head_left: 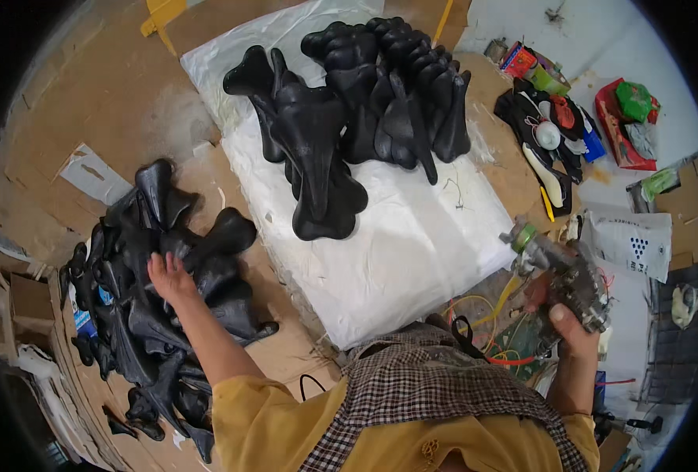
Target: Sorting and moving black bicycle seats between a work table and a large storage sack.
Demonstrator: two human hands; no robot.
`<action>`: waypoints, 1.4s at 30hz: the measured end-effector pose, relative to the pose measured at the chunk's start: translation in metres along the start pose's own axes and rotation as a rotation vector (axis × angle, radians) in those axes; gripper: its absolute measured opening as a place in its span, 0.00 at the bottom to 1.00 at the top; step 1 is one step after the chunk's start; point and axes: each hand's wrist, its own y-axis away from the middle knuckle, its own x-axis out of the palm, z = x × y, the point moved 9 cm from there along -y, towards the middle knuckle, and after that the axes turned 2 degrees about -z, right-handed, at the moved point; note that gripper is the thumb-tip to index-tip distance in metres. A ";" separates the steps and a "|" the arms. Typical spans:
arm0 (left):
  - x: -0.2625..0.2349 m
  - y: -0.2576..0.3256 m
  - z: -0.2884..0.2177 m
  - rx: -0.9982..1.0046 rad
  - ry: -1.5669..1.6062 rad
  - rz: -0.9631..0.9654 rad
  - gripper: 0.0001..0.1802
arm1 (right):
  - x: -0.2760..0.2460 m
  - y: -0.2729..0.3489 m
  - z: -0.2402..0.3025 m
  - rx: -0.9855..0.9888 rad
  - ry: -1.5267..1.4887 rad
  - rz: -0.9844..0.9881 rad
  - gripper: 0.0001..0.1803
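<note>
My left hand (169,277) reaches down to the left and rests on a heap of black saddle-shaped pieces (140,315) on the cardboard-covered floor, fingers spread over one piece. My right hand (573,326) is closed around the grip of a grimy pneumatic stapler-like tool (565,271), held up at the right with its green-capped nose toward the white cushion (412,244). On that white cushion lies a second stack of black saddle-shaped pieces (357,102), one of them stretched toward me.
Cardboard sheets (73,102) cover the floor. A pile of scraps, a red box and small containers (569,118) lies at the far right. A white printed bag (632,244) and coloured hoses (490,315) sit beside the tool.
</note>
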 end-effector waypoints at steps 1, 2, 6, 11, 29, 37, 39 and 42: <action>0.011 -0.017 0.011 -0.010 -0.050 0.091 0.31 | 0.003 0.003 -0.003 0.021 0.011 0.067 0.36; 0.043 -0.014 0.031 -0.079 -0.039 0.199 0.30 | 0.010 0.003 -0.007 0.086 0.152 0.150 0.33; 0.211 0.053 0.116 -0.262 -0.349 0.568 0.27 | 0.012 0.011 -0.033 0.175 0.258 0.246 0.39; 0.302 0.095 0.177 -0.038 -0.450 0.895 0.26 | 0.015 0.002 -0.001 0.056 0.058 0.178 0.33; 0.181 0.030 0.036 -0.289 0.338 0.843 0.14 | 0.039 -0.006 -0.018 0.080 0.283 0.254 0.30; 0.182 0.078 0.187 -0.668 0.188 0.773 0.11 | 0.050 -0.009 -0.031 0.201 0.249 0.302 0.27; 0.190 0.106 0.209 -0.622 -0.070 1.001 0.14 | 0.034 -0.009 -0.031 0.138 0.210 0.208 0.29; 0.179 0.126 0.229 -0.305 -0.547 0.996 0.13 | 0.023 -0.011 -0.022 0.154 0.017 0.091 0.35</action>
